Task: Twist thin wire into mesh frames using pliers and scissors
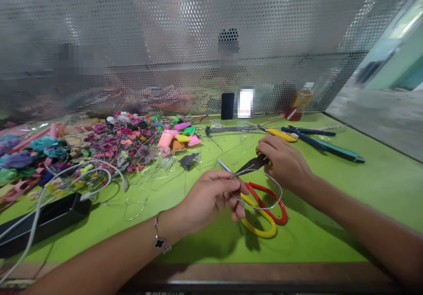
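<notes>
My left hand point(211, 194) pinches a twisted wire ring point(280, 188) at its left side, thumb and fingers closed on it. The pliers point(253, 164), with dark jaws, are gripped in my right hand point(284, 156), and their tips point left to the ring beside my left fingertips. Whether the jaws bite the wire I cannot tell. Under the ring lie scissors point(282, 218) with one red and one yellow handle loop, their blades partly hidden by my left hand. A bracelet point(159, 243) with a dark charm hangs at my left wrist.
Craft flowers point(122, 136) on wires heap at the left, near a black box point(42, 224) and white cable point(39, 202). At the back stand a phone point(228, 106) and a bottle point(299, 103). Cutters point(307, 137), a green-handled tool point(343, 149) and a yellow-handled tool point(280, 134) lie right.
</notes>
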The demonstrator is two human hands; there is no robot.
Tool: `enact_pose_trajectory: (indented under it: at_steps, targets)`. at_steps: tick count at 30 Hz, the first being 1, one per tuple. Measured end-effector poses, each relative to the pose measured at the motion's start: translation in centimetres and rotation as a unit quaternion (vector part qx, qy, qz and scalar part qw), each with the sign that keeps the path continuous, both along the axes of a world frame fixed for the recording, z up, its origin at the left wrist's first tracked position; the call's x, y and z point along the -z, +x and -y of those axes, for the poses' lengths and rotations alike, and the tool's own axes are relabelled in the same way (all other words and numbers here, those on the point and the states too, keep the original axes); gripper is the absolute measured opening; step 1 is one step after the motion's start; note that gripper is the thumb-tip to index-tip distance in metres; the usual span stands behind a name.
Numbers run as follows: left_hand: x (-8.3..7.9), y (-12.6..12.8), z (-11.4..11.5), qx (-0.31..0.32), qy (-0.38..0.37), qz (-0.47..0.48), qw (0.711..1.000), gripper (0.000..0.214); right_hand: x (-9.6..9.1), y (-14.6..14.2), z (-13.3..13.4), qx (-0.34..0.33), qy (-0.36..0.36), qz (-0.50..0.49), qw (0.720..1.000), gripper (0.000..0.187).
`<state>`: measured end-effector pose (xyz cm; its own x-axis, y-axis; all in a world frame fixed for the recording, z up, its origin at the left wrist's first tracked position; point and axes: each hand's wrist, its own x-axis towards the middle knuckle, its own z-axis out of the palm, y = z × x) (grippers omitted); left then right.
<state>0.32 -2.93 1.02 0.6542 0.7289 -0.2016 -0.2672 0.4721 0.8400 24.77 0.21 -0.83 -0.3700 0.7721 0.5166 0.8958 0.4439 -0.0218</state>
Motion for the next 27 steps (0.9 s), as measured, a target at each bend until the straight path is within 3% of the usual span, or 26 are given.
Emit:
enact_pose_trajectory:
  at_steps: [5,9,12,14,15,16,18,19,23,27]
  targets:
    - [-0.2,-0.6,-0.8,0.077,-0.112,0.011,0.991,0.015,-0.8,0.6,-0.2,0.003,0.039,0.032,0.999,0.031]
    - [-0.2,-0.8,-1.0,0.114,-0.134,-0.007,0.984,0.016,-1.9,0.6,0.2,0.019,0.050,0.037,0.998,0.027]
    - [-0.2,-0.8,-0.9,0.100,-0.034,-0.043,0.993,0.022,-2.0,0.8,0.1,0.028,0.051,0.010,0.998,0.026]
    - [-0.1,-0.9,-1.0,0.036,0.144,-0.113,0.983,0.025,-1.5,1.1,-0.3,0.017,0.032,-0.018,0.999,0.031]
    - [0.0,-1.0,-1.1,-0.008,0.257,-0.157,0.954,0.025,-1.1,1.3,-0.6,0.002,0.010,-0.035,0.999,0.033]
    - [0.2,-1.1,-1.3,-0.048,0.369,-0.199,0.907,0.025,-0.7,1.5,-0.8,-0.015,-0.018,-0.054,0.998,0.035]
    - [0.5,-1.5,-1.8,-0.104,0.549,-0.259,0.788,0.027,-0.2,1.9,-1.2,-0.049,-0.078,-0.084,0.992,0.037]
    - [0.7,-1.7,-2.1,-0.114,0.603,-0.280,0.738,0.029,0.0,2.0,-1.3,-0.059,-0.101,-0.092,0.989,0.038]
    - [1.1,-2.7,-3.0,-0.127,0.704,-0.379,0.587,0.034,-0.6,1.7,-0.7,-0.059,-0.126,-0.076,0.987,0.035]
    - [1.3,-3.4,-3.3,-0.133,0.775,-0.405,0.468,0.033,-1.2,1.3,0.1,-0.052,-0.140,-0.045,0.988,0.035]
